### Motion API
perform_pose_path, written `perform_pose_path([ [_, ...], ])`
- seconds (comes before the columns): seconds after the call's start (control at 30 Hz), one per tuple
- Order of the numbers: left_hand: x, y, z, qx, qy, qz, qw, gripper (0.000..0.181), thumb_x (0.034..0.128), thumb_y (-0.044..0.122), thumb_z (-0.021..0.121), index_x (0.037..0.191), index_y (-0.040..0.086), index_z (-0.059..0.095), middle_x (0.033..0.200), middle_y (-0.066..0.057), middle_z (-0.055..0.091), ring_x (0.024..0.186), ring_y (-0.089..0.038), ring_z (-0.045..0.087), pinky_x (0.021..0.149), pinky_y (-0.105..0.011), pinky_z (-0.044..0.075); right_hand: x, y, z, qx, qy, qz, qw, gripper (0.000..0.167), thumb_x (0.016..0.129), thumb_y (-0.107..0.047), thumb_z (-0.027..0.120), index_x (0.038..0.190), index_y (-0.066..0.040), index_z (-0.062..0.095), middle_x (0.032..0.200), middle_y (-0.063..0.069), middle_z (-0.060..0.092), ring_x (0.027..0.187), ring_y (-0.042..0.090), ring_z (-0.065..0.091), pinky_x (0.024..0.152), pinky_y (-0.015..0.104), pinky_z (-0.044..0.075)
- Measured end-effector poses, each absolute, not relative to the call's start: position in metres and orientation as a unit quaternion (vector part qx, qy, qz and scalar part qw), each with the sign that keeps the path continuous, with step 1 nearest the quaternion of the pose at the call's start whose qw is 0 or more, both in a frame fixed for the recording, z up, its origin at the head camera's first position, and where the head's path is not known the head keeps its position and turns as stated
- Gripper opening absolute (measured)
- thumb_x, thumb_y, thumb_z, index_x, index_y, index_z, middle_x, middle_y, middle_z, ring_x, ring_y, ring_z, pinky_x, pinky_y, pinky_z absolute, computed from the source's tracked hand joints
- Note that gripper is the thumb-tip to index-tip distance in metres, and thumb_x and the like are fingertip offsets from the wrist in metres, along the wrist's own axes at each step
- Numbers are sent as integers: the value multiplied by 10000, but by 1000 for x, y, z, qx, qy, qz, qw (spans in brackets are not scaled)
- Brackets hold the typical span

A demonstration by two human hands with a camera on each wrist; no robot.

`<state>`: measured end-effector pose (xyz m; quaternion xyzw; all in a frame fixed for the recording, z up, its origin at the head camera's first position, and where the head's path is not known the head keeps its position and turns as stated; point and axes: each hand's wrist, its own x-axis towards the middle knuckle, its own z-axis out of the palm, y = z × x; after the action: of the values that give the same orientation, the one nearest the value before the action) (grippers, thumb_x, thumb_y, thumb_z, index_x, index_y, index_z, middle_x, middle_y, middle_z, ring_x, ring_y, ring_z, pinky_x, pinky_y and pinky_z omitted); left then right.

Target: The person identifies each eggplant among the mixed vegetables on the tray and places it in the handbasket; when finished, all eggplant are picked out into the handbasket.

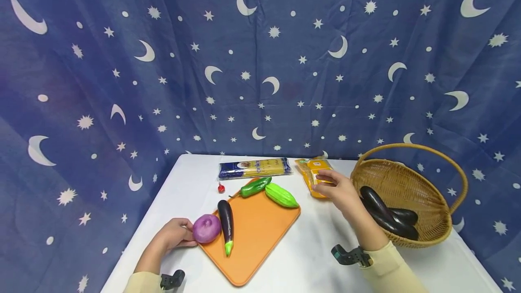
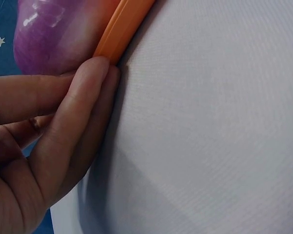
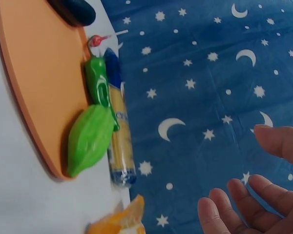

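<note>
On the left, my left hand (image 1: 174,233) pinches the rim of an orange tray (image 1: 260,234), its fingers right beside a purple onion (image 1: 206,228). The left wrist view shows the fingertips (image 2: 95,70) against the tray's edge under the onion (image 2: 53,36). An eggplant (image 1: 226,223) lies next to the onion. Over an orange-yellow packet (image 1: 311,171) hovers my right hand (image 1: 338,189), thumb and fingers spread apart. Nothing sits between those fingers in the right wrist view. A green pepper (image 1: 255,186) and a ridged green vegetable (image 1: 281,195) lie at the tray's far end.
At the right stands a wicker basket (image 1: 433,220) with a tall handle, tilted, holding several dark eggplants (image 1: 388,216). A pasta pack (image 1: 255,168) lies at the table's back edge, a small red lollipop (image 1: 221,188) in front of it. Behind hangs a blue curtain (image 1: 260,58).
</note>
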<state>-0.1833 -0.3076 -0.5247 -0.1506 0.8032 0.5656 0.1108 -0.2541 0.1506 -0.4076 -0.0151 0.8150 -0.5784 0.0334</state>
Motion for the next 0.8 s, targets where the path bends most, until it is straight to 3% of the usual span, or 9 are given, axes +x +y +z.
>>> perform_pose_path([
  [0.17, -183, -309, -526, -142, 800, 572, 112, 160, 770, -116, 634, 914, -59, 595, 845, -173, 627, 708, -247, 703, 691, -357, 651, -255, 137, -411, -31, 816, -576, 36, 656, 851, -186, 801, 1420, -29, 514, 1393, 192, 554, 1258, 353, 540, 1032, 431, 532],
  [0.6, -182, -309, -525, -137, 799, 576, 108, 180, 749, -140, 621, 907, -64, 583, 836, -178, 624, 694, -241, 698, 682, -351, 651, -254, 94, -420, -55, 817, -573, 37, 594, 826, -136, 817, 1364, -44, 581, 1284, 148, 640, 1135, 314, 625, 968, 461, 571],
  [0.8, -182, -309, -525, -127, 797, 581, 108, 185, 744, -143, 621, 907, -64, 586, 840, -178, 632, 695, -233, 696, 684, -345, 651, -253, 72, -425, -50, 826, -560, 39, 573, 797, -122, 837, 1324, -58, 622, 1243, 122, 668, 1079, 277, 645, 936, 421, 590],
])
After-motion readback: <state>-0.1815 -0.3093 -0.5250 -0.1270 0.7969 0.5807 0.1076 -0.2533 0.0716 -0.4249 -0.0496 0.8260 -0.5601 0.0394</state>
